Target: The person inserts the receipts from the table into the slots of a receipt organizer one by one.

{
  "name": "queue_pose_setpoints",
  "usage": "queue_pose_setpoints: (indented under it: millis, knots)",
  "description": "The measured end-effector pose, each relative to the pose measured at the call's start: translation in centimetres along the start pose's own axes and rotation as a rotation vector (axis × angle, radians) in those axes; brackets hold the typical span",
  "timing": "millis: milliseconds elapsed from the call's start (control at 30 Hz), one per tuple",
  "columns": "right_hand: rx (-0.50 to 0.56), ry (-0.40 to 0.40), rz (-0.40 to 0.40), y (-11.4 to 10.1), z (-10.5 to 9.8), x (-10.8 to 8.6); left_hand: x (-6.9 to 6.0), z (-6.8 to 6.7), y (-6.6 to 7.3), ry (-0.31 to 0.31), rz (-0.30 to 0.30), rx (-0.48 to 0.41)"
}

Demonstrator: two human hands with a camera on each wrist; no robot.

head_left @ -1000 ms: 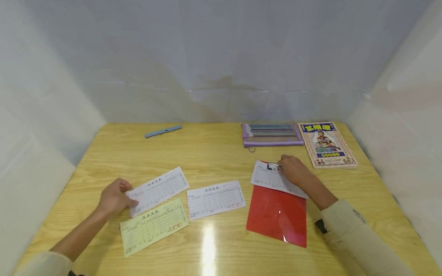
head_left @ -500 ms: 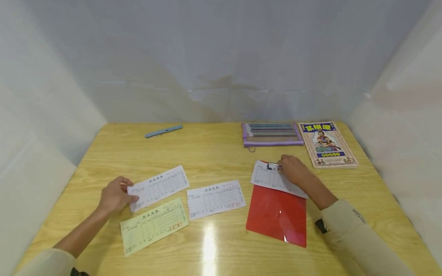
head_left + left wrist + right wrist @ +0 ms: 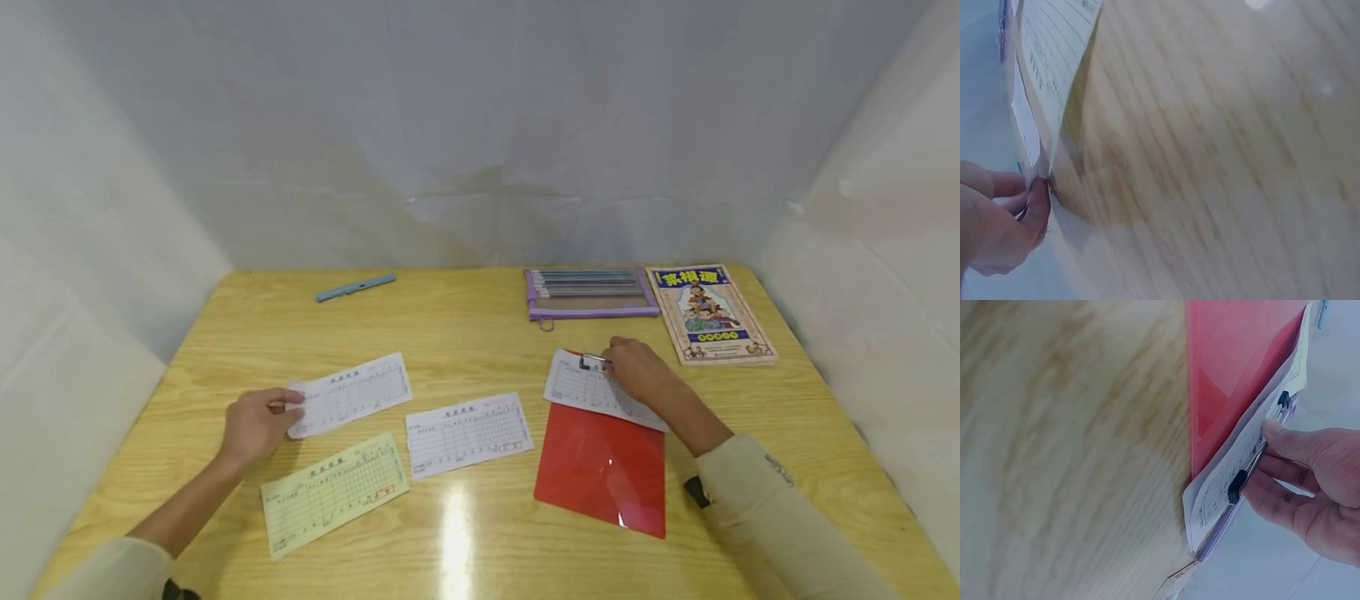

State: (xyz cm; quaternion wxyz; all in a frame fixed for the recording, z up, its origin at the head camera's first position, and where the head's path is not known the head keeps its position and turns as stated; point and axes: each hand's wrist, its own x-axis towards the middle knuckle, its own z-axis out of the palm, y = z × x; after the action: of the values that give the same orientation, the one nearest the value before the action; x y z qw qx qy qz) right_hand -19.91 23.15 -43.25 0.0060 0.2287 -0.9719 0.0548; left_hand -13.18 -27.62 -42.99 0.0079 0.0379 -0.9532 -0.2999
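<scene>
Since the earlier frame, the left grip (image 3: 258, 423) and the white slip (image 3: 352, 393) which it pinches have shifted a little away from the person, and now the near edge of this slip stands well clear of the yellow slip (image 3: 335, 496); the right grip (image 3: 641, 371) has kept its place. In the head view, the left grip grasps the white slip at its left end, between thumb and fingers, so the slip extends to the right of this grip. Yellow slip lies near the same grip, nearer to the person, and second white slip (image 3: 470, 435) lies on the bench (image 3: 450, 342) between the two grips. Right grip holds a metal clip (image 3: 592, 362) at the top of the red clipboard (image 3: 607, 471); clipped slips (image 3: 585, 392) lie just beside this grip, and the red surface reaches from there toward the person. Beyond the right grip are a purple-edged pouch (image 3: 592, 296) and, more to the right, a book (image 3: 708, 317); beyond the left grip lies a blue pen-like object (image 3: 355, 287). In the left wrist view, thumb and fingers meet at a paper edge; I cannot tell which lined slip is nearest. In the right wrist view, the thumb rests on the black-ended clip, with fingers bent behind it.
</scene>
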Motion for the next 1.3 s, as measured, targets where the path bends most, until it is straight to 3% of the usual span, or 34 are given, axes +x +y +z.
queue_pose_setpoints:
  millis: [367, 633, 833, 967, 1067, 1300]
  knots:
    - [0.016, 0.007, -0.001, -0.1, -0.1, -0.1, 1.8, -0.6, 2.8, -0.023, -0.064, -0.175]
    - [0.011, 0.001, 0.005, -0.2, 0.1, 0.0, 3.7, -0.5, 7.2, -0.01, -0.031, -0.306]
    - [0.007, 0.003, 0.003, -0.1, -0.2, -0.1, 4.9, 2.2, 10.8, -0.061, 0.003, -0.421]
    - [0.014, 0.007, -0.003, -0.1, -0.2, -0.2, 5.2, 4.5, 13.1, -0.149, 0.019, -0.487]
    - [0.014, 0.007, -0.012, 0.1, -0.1, -0.2, 5.0, 6.2, 14.8, -0.222, 0.032, -0.521]
    - [0.019, -0.004, 0.009, 0.1, -0.2, -0.1, 3.8, 10.4, 17.9, -0.325, 0.103, -0.49]
